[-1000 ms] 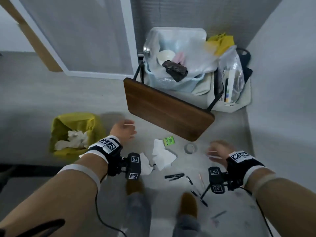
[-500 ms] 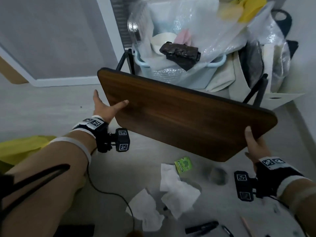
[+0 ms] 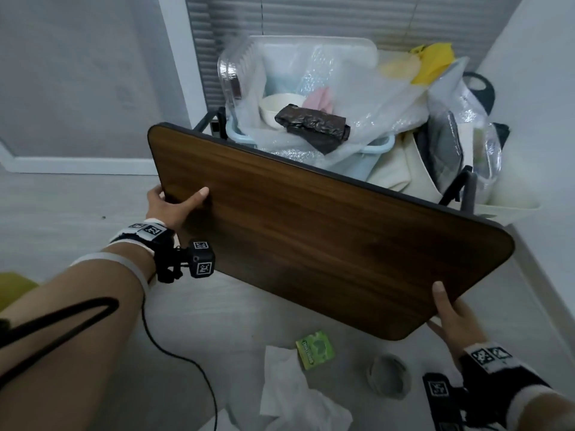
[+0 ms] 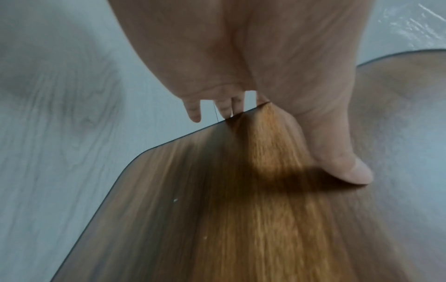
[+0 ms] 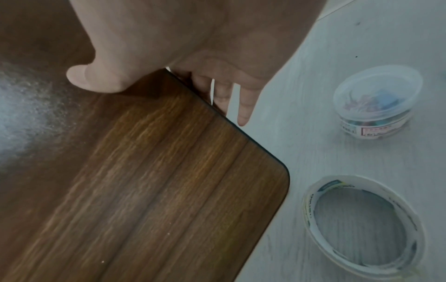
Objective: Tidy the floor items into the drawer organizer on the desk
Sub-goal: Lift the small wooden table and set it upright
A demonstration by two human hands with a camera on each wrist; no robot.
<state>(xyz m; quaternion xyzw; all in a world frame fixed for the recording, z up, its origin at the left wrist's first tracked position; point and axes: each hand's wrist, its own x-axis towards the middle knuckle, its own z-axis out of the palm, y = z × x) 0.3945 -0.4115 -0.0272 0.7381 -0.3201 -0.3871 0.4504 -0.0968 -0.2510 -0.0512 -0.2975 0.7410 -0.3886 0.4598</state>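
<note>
Counter [image 3: 326,231] held tilted, both hands gripping it
Left hand [image 3: 169,209] frame-left, right hand [image 3: 451,318] lower-right; stiff, probably heavy; keep edge grips.

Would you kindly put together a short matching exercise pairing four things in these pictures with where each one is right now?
Things:
1. wooden tabletop
2. green packet
3. roll of tape
4. black crumpled bag

Places:
A. in the bin of clutter behind the tabletop
B. flat on the floor, by the clear tub of clips
C. tilted, gripped at its two ends by the left hand and the right hand
D. on the floor, touching the white tissue

Pairs: 1-C, 2-D, 3-B, 4-A
</note>
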